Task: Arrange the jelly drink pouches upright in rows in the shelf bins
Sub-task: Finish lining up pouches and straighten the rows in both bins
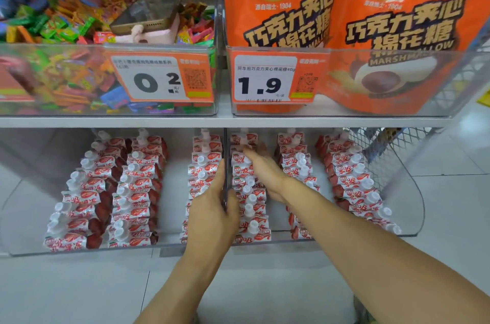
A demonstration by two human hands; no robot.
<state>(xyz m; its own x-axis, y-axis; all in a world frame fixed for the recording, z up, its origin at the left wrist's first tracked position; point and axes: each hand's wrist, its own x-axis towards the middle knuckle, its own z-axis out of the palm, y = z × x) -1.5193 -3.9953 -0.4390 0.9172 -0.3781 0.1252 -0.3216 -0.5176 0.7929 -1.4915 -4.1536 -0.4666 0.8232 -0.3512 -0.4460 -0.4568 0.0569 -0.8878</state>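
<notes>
Red-and-white jelly drink pouches with white caps stand in rows in two clear bins on the lower shelf. The left bin [87,250] holds two rows at its left [87,191] and one row at its right [202,164]. The right bin [413,217] holds three rows. My left hand [212,212] lies along the wall between the bins, fingers straight against the left bin's right-hand row, thumb over the wall. My right hand [262,170] reaches into the right bin with straight fingers, pressing on its leftmost row [252,220].
The upper shelf carries a clear bin of mixed coloured candy [66,24] with a phone [148,13] lying on top, and a bin of orange Ovaltine marshmallow bags [344,18]. Price tags hang on both bin fronts. A wire basket [384,154] stands at the right. White tiled floor lies below.
</notes>
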